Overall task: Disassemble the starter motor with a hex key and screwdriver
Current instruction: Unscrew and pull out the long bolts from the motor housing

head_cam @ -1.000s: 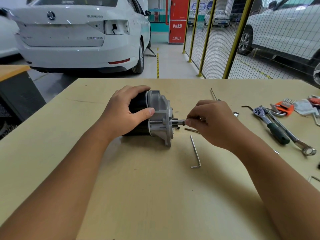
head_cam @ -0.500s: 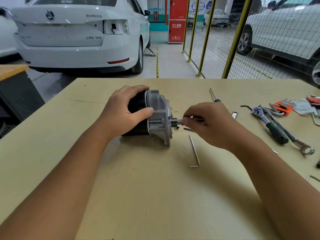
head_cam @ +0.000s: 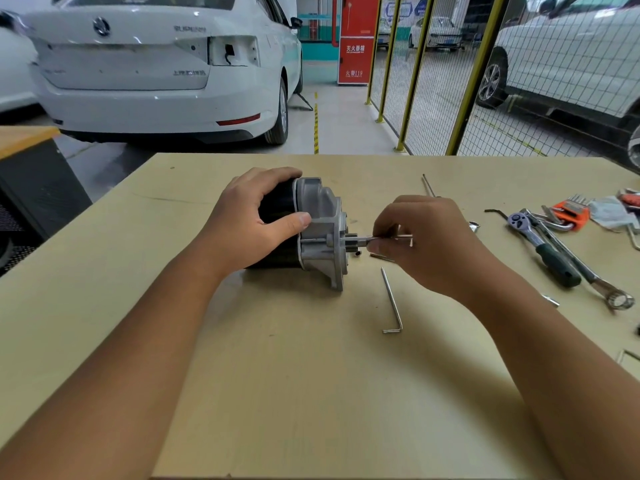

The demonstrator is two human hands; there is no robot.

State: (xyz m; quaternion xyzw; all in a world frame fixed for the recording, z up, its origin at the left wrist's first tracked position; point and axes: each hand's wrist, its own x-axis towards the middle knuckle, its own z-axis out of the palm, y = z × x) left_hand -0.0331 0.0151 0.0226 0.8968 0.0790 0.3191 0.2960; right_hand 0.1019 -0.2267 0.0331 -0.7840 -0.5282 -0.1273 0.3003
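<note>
The starter motor (head_cam: 320, 220) lies on its side on the wooden table (head_cam: 277, 375), black body to the left, silver end housing to the right. My left hand (head_cam: 252, 220) grips the black body, thumb on the housing's edge. My right hand (head_cam: 426, 244) pinches a small hex key (head_cam: 403, 238) whose tip is set in a bolt (head_cam: 356, 241) sticking out of the housing. A loose L-shaped hex key (head_cam: 393, 301) lies on the table just below my right hand.
A thin dark pin (head_cam: 381, 257) lies beside the housing. At the right are a ratchet with a green handle (head_cam: 543, 247), a combination wrench (head_cam: 602, 285), an orange hex key set (head_cam: 571, 213) and a long thin rod (head_cam: 428, 185). Cars and a yellow mesh fence stand beyond.
My right hand has turned the small hex key at the bolt, its fingers shifting a little around it. My left hand and the motor have stayed put.
</note>
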